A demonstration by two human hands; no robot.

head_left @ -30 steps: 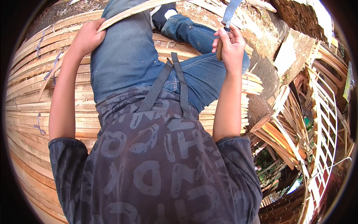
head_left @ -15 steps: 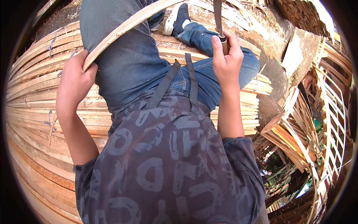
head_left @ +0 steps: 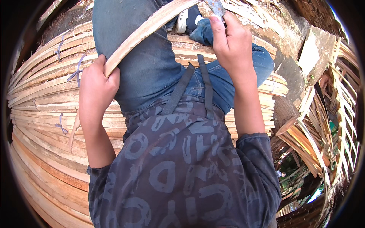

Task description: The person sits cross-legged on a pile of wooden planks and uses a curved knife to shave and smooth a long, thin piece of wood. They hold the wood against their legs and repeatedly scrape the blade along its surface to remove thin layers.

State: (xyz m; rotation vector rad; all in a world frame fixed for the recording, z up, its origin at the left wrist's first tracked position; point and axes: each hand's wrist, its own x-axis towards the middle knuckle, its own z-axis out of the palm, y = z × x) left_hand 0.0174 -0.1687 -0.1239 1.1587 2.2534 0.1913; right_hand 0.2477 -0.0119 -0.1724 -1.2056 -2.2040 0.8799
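My left hand (head_left: pixel 97 85) is closed round the near end of a long pale wooden strip (head_left: pixel 146 28). The strip slants up to the right across my raised knee and leaves the view at the top. A thin tail of wood (head_left: pixel 75 131) shows below my left wrist. My right hand (head_left: pixel 236 47) grips a knife, its thumb laid along the top; the handle is hidden in my fingers. The knife's speckled grey blade (head_left: pixel 216 7) points up and left, close by the strip's far part. Whether blade and strip touch, I cannot tell.
Bundles of pale wooden slats (head_left: pixel 49 91), tied with purple string (head_left: pixel 78 71), lie under and left of me. A large rock (head_left: pixel 292 72) stands at the right, near a sawn log end (head_left: pixel 287 126). Beyond are split wood strips (head_left: pixel 308 146) and a slatted lattice (head_left: pixel 342 125).
The knife has turned from pointing upward to leaning left toward the strip. My left hand and the strip have shifted right and slightly down in view, along with my body.
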